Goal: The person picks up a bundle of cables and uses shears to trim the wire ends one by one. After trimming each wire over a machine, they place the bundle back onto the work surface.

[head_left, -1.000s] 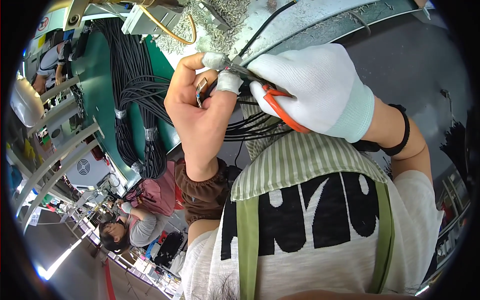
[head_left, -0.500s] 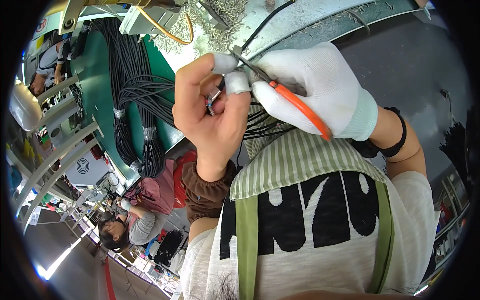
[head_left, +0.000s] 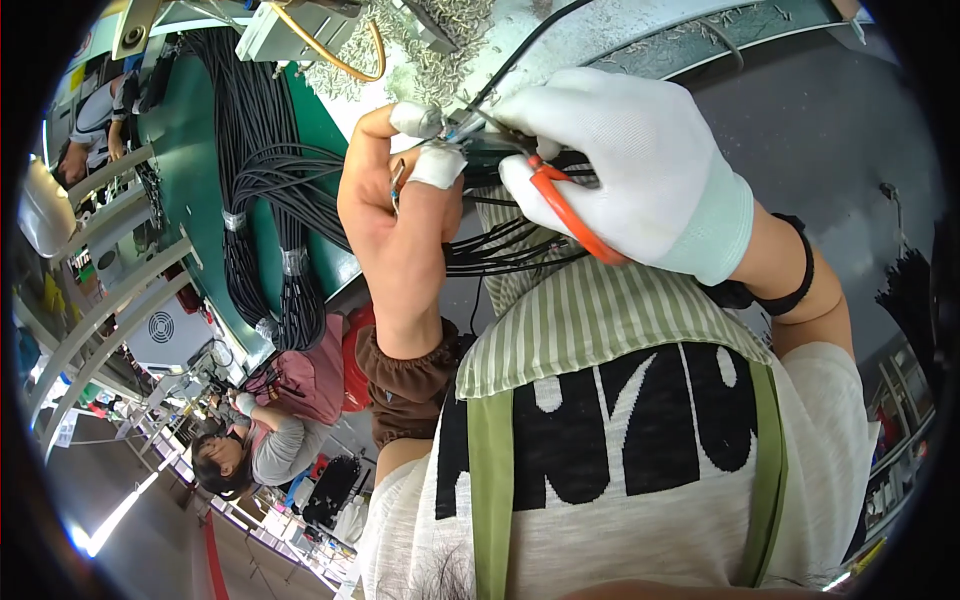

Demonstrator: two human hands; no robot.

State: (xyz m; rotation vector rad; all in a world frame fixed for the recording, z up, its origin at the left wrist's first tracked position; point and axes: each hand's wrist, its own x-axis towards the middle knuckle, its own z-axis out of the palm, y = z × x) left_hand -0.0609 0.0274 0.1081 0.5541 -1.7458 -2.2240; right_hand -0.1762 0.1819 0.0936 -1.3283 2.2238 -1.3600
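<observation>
My left hand (head_left: pixel 395 235) is bare, with white wraps on the thumb and forefinger tips. Those tips pinch the end of a black cable (head_left: pixel 530 42), where thin bluish strands and a light tip (head_left: pixel 462 128) show. A second stripped wire end (head_left: pixel 397 186) lies across the palm under the curled fingers. My right hand (head_left: pixel 640 165), in a white knitted glove, is closed around red-handled cutters (head_left: pixel 580 218). Their dark jaws reach toward the pinched cable end; whether they touch it I cannot tell. Several black cables (head_left: pixel 510 250) hang below both hands.
A bundle of black cables (head_left: pixel 250 140) lies on the green table (head_left: pixel 185 195) at left. Small metallic clippings (head_left: pixel 440 55) cover the pale worktop ahead, beside a grey fixture (head_left: pixel 290 40) with a yellow tube (head_left: pixel 378 55). Two other people work farther left.
My left hand has shifted slightly left, and its thumb and forefinger have spread around the cable end. The cutters have drawn back a little to the left and up, more hidden by the glove.
</observation>
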